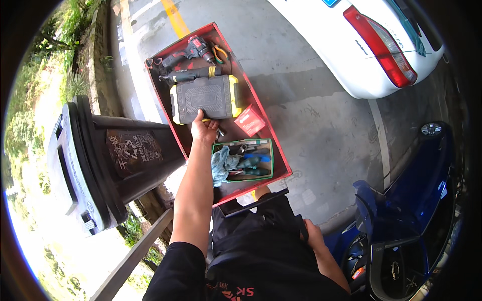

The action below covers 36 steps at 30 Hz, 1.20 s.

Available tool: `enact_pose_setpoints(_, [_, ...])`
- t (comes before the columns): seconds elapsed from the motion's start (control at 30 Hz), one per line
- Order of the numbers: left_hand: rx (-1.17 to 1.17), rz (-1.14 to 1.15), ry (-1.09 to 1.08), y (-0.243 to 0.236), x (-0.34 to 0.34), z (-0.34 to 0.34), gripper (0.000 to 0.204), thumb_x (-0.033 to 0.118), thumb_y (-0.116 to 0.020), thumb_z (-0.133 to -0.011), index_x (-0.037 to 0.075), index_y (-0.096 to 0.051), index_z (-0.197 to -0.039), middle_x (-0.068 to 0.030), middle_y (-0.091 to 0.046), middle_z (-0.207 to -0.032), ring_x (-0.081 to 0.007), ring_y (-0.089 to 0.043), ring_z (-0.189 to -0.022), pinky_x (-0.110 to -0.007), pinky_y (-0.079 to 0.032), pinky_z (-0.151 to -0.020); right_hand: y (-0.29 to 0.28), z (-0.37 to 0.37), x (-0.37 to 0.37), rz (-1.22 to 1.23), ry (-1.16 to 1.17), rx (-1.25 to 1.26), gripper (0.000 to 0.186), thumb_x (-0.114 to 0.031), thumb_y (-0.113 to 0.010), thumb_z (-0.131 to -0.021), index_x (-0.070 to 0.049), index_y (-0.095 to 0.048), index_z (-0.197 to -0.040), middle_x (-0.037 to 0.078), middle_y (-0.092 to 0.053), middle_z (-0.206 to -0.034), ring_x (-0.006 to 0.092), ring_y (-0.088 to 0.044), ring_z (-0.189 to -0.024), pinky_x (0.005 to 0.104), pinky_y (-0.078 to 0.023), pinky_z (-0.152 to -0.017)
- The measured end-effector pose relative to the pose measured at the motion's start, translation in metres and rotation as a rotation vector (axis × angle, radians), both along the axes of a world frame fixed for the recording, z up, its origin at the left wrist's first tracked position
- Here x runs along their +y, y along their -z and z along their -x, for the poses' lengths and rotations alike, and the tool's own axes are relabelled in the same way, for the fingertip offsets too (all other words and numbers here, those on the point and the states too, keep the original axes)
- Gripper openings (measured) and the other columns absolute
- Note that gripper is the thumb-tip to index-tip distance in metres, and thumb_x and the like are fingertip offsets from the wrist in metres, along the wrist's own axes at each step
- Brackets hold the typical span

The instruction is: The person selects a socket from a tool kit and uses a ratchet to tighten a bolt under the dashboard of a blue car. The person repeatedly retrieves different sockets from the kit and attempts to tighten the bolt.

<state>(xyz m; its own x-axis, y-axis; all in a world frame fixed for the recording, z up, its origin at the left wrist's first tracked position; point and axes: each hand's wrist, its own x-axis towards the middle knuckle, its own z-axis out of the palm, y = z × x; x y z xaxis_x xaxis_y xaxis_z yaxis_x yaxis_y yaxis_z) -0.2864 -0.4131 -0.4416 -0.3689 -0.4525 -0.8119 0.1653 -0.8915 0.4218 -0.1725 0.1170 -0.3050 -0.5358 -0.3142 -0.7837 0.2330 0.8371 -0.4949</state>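
Note:
My left hand (pixel 204 131) reaches into a red open tool cart tray (pixel 258 108). Its thumb lies on the front edge of a grey and yellow tool case (pixel 203 98), with the fingers curled at the same edge by the latch. Small metal pieces (pixel 220 133) show beside these fingers. By my right hip hangs my right hand (pixel 314 237), next to a dark strap-like piece (pixel 303 228); its fingers are mostly hidden. Behind the case lie a cordless drill (pixel 193 50), a black cylindrical power tool (pixel 191 74) and orange-handled pliers (pixel 219 53).
A red box (pixel 249 120) sits right of the case. Nearer me, a green-edged bin (pixel 272 158) holds a blue rag (pixel 223 163) and several hand tools. A dark wheeled trash bin (pixel 130 150) stands left of the cart. A white car (pixel 351 60) and a blue car (pixel 406 200) are at right.

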Motion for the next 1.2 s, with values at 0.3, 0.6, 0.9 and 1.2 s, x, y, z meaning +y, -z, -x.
enact_pose_setpoints(0.3, [-0.146,0.144,0.168,0.002,0.001,-0.02,0.044,0.029,-0.073,-0.09,-0.005,-0.053,-0.11,-0.015,-0.061,-0.099,-0.0273,-0.065,-0.078,-0.045,-0.062,-0.072,-0.017,-0.027,-0.038,0.138,0.089,-0.015,0.032,-0.015,-0.064,-0.089,-0.007,-0.061,-0.12,0.018,-0.069,-0.1,0.0317,-0.066,-0.096,0.0372,-0.051,-0.082])
enact_pose_setpoints(0.6, [-0.288,0.334,0.401,0.005,-0.008,-0.058,0.034,-0.004,-0.061,-0.085,-0.004,-0.053,-0.118,-0.0123,-0.062,-0.102,-0.0206,-0.065,-0.079,-0.034,-0.06,-0.068,-0.009,0.003,-0.087,-0.194,-0.566,0.106,0.036,-0.015,-0.062,-0.083,-0.01,-0.062,-0.119,0.018,-0.069,-0.087,0.041,-0.066,-0.082,0.0481,-0.052,-0.072])
enact_pose_setpoints(0.9, [-0.407,0.403,0.142,-0.037,-0.053,-0.038,0.033,0.009,-0.064,-0.079,0.002,-0.057,-0.111,-0.0069,-0.055,-0.093,-0.0199,-0.054,-0.082,-0.038,-0.048,-0.073,0.006,0.177,-0.343,0.141,-0.316,0.93,0.044,-0.025,-0.073,-0.085,-0.007,-0.059,-0.122,0.015,-0.066,-0.094,0.0343,-0.06,-0.092,0.0439,-0.051,-0.077])
enact_pose_setpoints(1.2, [-0.427,0.142,0.086,-0.086,-0.059,-0.029,0.037,0.009,-0.062,-0.078,0.002,-0.058,-0.114,-0.0117,-0.051,-0.112,-0.026,-0.049,-0.103,-0.051,-0.046,-0.085,0.031,0.211,-0.425,-0.353,-0.574,0.721,0.077,-0.058,-0.079,-0.071,0.001,-0.06,-0.117,0.013,-0.061,-0.124,0.0299,-0.043,-0.126,0.0447,-0.034,-0.106])
